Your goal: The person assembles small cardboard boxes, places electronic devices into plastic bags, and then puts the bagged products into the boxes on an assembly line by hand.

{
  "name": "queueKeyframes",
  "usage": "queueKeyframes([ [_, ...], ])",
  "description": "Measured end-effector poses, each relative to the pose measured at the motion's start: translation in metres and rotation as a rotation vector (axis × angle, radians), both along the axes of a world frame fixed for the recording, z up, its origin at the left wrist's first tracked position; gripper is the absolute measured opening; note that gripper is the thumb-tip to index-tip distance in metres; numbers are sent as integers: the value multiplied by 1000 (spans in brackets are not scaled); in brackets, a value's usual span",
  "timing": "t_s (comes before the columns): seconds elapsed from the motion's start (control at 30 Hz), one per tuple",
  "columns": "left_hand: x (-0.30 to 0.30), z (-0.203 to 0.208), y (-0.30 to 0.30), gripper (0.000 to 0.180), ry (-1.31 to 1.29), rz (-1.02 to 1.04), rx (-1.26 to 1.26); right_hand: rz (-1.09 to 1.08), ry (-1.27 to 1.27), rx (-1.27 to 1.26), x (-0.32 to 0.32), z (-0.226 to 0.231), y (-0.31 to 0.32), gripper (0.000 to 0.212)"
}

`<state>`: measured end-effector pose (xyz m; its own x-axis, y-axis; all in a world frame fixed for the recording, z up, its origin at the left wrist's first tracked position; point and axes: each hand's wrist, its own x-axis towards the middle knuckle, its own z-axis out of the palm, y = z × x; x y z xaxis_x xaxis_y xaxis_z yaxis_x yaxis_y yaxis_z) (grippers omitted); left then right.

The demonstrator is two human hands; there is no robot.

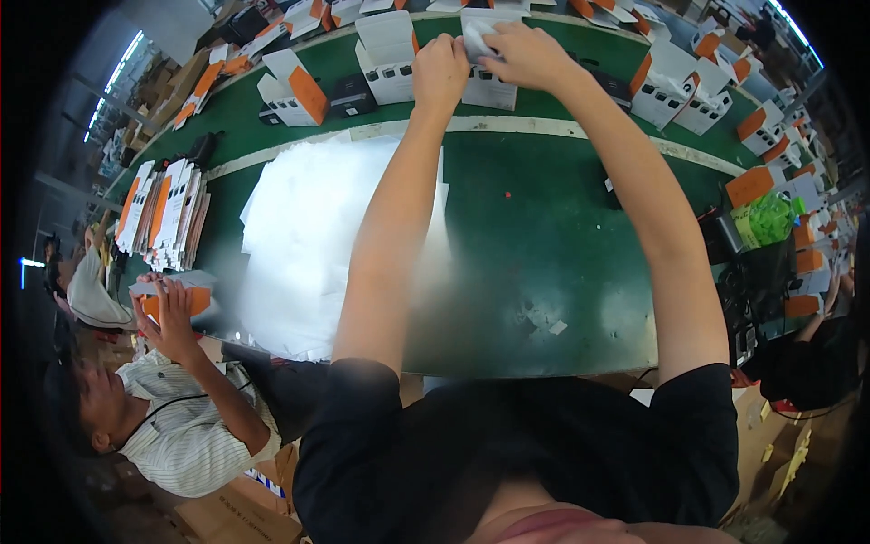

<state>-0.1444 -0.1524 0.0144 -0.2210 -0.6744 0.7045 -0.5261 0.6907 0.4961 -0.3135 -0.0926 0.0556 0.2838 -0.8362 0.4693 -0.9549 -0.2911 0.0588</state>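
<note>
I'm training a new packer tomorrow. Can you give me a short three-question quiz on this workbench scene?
1. True or false: both hands are at one white box.
2. What lies in a pile on the green table below the left forearm?
A. white sheets
B. black cables
C. tape rolls
3. What colour are the open boxes' flaps?

Key:
1. True: left hand and right hand meet at the white box.
2. A, the white sheets on the green table.
3. Orange, as on this open box.

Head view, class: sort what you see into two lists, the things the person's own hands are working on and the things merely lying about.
In hand:
left hand
right hand
small white item pinched between them
open white box beneath

Lying about:
white sheets
stack of flat cartons
other white-and-orange boxes
green bag
co-worker's carton
</note>
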Motion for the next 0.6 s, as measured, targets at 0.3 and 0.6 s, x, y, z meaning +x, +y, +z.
queueKeyframes([
  [0.3,-16,2,0,34,-18,120,47,-6,93,-127,1,11,46,38],
  [0.6,67,47,75,35,-38,-113,435,-288,-407,1119,-157,10,206,104],
])
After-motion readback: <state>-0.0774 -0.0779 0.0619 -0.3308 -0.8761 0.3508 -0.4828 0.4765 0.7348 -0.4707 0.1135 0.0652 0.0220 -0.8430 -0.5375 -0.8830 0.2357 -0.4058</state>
